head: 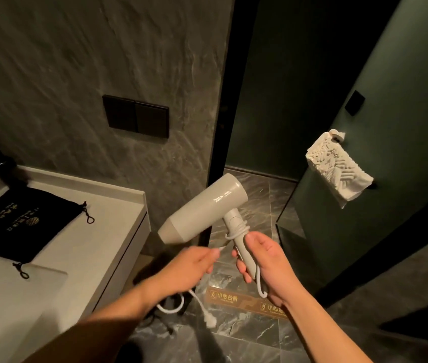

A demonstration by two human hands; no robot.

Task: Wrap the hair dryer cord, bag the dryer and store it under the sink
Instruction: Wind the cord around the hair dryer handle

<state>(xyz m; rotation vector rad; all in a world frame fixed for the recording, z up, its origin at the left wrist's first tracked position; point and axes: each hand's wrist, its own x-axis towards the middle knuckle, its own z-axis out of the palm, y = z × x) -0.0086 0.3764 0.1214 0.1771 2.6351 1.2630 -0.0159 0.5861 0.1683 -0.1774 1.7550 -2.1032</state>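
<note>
A pale grey hair dryer [202, 209] is held in mid-air over the floor, nozzle pointing down-left. My right hand [265, 260] grips the lower part of its handle. A few turns of white cord [236, 229] circle the handle above that hand. My left hand [192, 262], blurred, pinches the cord just left of the handle. The rest of the cord hangs below it and ends in a white plug [210, 322]. A black drawstring bag [21, 221] with gold print lies flat on the counter at the left.
The white counter [108, 231] runs along the left with a basin edge [37, 279] near me. A black wall plate [135, 116] sits on the stone wall. A green door [364, 153] at right carries a white towel [338, 169]. The marble floor has a step-warning strip [246, 299].
</note>
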